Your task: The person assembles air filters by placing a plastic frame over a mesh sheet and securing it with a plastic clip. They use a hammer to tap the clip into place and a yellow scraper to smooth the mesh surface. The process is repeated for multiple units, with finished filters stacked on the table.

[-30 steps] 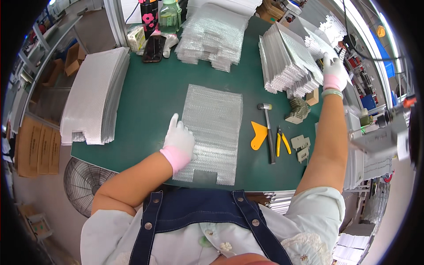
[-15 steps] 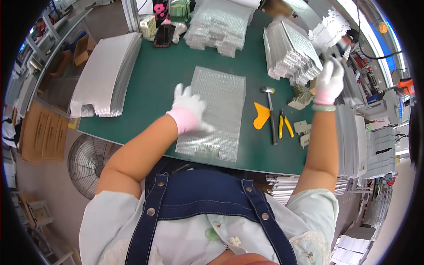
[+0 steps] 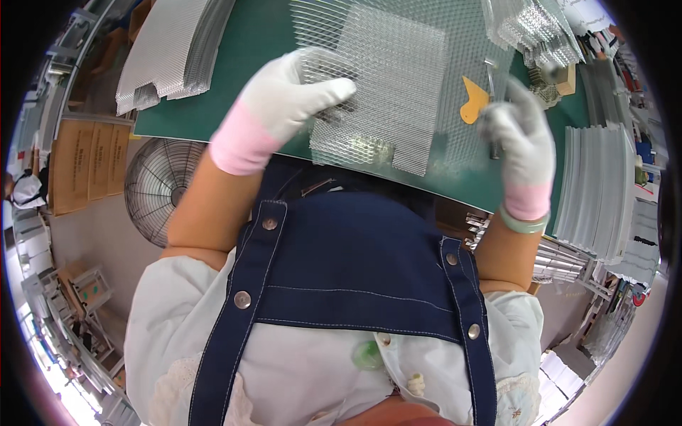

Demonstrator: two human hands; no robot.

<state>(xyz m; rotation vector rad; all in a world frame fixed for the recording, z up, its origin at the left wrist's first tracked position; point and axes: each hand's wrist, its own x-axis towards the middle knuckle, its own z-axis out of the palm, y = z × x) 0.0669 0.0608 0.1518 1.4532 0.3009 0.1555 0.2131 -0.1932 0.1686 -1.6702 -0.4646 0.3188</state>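
A see-through silvery mesh sheet (image 3: 323, 25) is held up over the green table between my two gloved hands. My left hand (image 3: 288, 96) grips its left side, thumb stretched across the front and fingers seen through the mesh. On the right side, my right hand (image 3: 524, 145) is closed at the sheet's edge; its fingers are slightly blurred. Beneath lies a flat silvery mesh panel (image 3: 412, 156) with a notched near edge, seen partly through the raised sheet. A yellow scraper (image 3: 474, 101) and a partly hidden hammer (image 3: 491, 71) lie near my right hand.
Mesh panels are stacked at the table's left (image 3: 167, 42) and far right (image 3: 536, 35). Small metal parts (image 3: 545, 92) sit by a wooden block (image 3: 566, 79). More stacked sheets (image 3: 597, 192) stand right of the table. A floor fan (image 3: 167, 188) and cardboard (image 3: 89, 163) are at left.
My right hand has come back from the far-right stack with a mesh sheet. My left hand has left the flat panel and grips the raised sheet. The view has tilted nearer to my body.
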